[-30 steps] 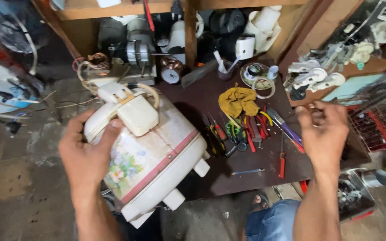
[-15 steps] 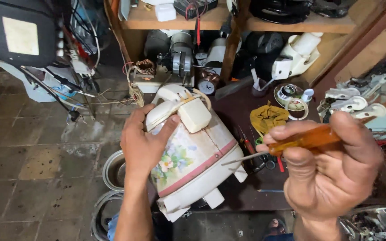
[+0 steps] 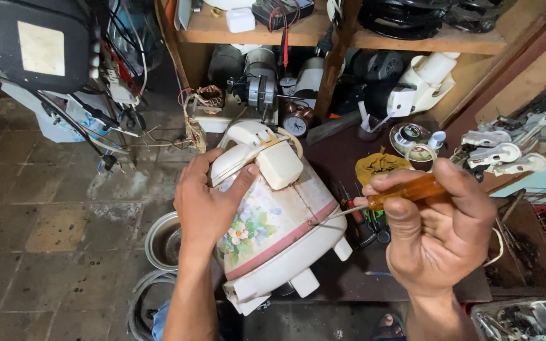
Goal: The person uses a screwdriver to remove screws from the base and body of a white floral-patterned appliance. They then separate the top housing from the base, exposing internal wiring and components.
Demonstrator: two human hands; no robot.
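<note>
1. Evenly lit, soft daylight, brightest on the white cooker body (image 3: 285,233) between the hands.
2. Dim under the shelf (image 3: 323,31) above the hands; soft shadows only.
3. Sharp around both hands; no motion blur.
4. Bent outward at the corners, wide-lens stretch.

Rice cooker (image 3: 279,227) and screwdriver (image 3: 387,197) in hand

The white rice cooker, with a flower print and a pink band round its body, lies tipped on its side at the table's edge, stubby feet pointing lower right, handle and latch up. The screwdriver has an amber handle; its thin metal shaft slants down-left, tip touching the cooker's side near the pink band.
</note>
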